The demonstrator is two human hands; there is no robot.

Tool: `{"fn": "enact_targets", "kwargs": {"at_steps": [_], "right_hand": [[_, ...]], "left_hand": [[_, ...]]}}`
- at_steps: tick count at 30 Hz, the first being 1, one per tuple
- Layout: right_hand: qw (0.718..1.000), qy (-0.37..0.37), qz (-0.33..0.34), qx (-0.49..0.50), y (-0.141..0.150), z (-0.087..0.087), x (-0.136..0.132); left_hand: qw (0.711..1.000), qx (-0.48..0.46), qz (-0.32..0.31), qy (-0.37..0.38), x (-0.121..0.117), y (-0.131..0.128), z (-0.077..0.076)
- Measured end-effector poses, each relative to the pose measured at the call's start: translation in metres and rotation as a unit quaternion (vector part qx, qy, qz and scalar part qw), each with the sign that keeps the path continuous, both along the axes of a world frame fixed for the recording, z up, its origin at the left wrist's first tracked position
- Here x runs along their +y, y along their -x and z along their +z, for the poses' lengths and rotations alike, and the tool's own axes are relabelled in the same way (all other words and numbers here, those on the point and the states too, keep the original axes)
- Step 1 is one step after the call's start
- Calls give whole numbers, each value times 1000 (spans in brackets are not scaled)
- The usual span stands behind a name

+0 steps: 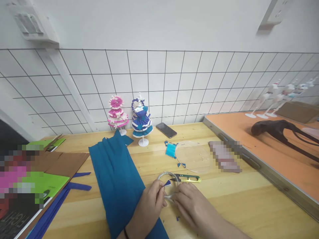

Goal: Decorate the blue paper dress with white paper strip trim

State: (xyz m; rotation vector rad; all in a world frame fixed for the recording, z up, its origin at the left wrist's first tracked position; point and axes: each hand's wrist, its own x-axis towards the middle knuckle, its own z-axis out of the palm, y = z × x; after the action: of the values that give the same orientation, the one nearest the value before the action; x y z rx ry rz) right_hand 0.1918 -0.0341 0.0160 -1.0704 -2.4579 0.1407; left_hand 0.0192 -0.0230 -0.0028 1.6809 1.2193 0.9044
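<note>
My left hand (152,199) is closed in a pinch on a small folded blue-and-white paper piece (167,183). Beside it, my right hand (190,204) grips a roll of whitish tape (161,174) by its right side, and its fingertips are partly hidden. A pale strip of tape (168,196) shows between the two hands. Just beyond the roll lie yellow-and-black thread snips (191,178). A long sheet of teal crepe paper (117,176) runs under my left forearm.
Two small dress stands, pink (117,114) and blue (142,122), stand by the wall. A phone (166,130), a pleated turquoise piece (170,150), a clear round disc (193,157) and blue strips (53,209) lie around. An orange board (274,146) with a raised metal edge is at right.
</note>
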Motion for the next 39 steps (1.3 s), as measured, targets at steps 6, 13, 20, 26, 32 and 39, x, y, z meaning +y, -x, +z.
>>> {"fn": "enact_targets", "kwargs": {"at_steps": [6,13,20,26,32,39], "right_hand": [[1000,-7,-13,-11,-7,-1,-2],[998,36,-48,-23,-25,-1,-7],[982,163,-80,47,-31,-4,-16],[972,176,-64,143,-14,14,-14],[978,100,-46,175,16,28,-3],[968,69,-28,238,27,18,6]], "left_hand": [[1000,2,1,-1,-2,-1,-4],[999,-23,18,24,0,-1,-6],[973,-186,79,112,4,-5,5],[894,-382,105,210,4,-5,19],[868,-429,93,232,4,-7,19],[894,-380,72,226,3,-9,13]]}}
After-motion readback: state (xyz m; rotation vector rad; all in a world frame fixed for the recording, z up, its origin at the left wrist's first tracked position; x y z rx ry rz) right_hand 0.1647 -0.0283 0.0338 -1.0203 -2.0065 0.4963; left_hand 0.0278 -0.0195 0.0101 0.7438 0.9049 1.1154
